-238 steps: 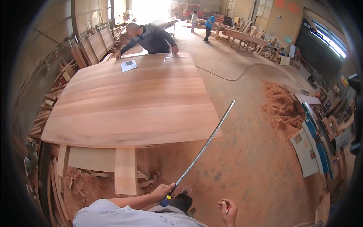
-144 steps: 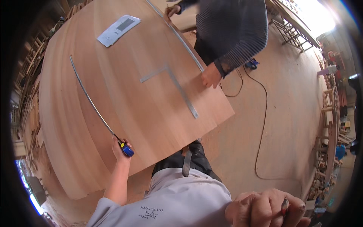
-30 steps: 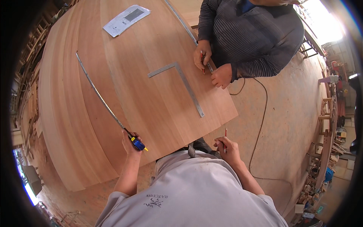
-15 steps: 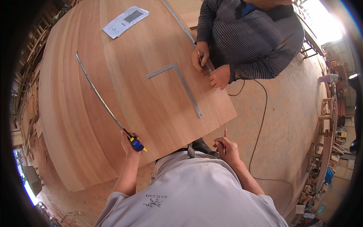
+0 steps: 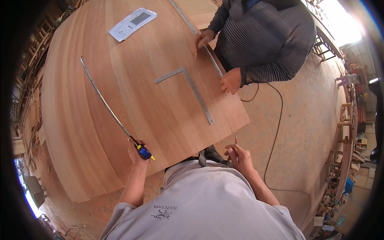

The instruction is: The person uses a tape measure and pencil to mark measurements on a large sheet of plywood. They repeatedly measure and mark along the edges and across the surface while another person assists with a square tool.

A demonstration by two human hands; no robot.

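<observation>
The left hand [image 5: 137,151] grips a tape measure [image 5: 145,152] over the wooden panel [image 5: 152,112], blade [image 5: 103,99] drawn out; the right hand [image 5: 242,159] pinches a pencil [image 5: 236,141] just off the panel's near edge. Measuring seems begun, the pencil not yet on the panel; a steel square [image 5: 197,94] lies mid-panel; a co-worker's hand [image 5: 231,81] is on a measuring strip [image 5: 213,60] along its right edge.

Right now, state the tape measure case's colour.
The tape measure case is blue with yellow parts, best seen in the head view.
</observation>
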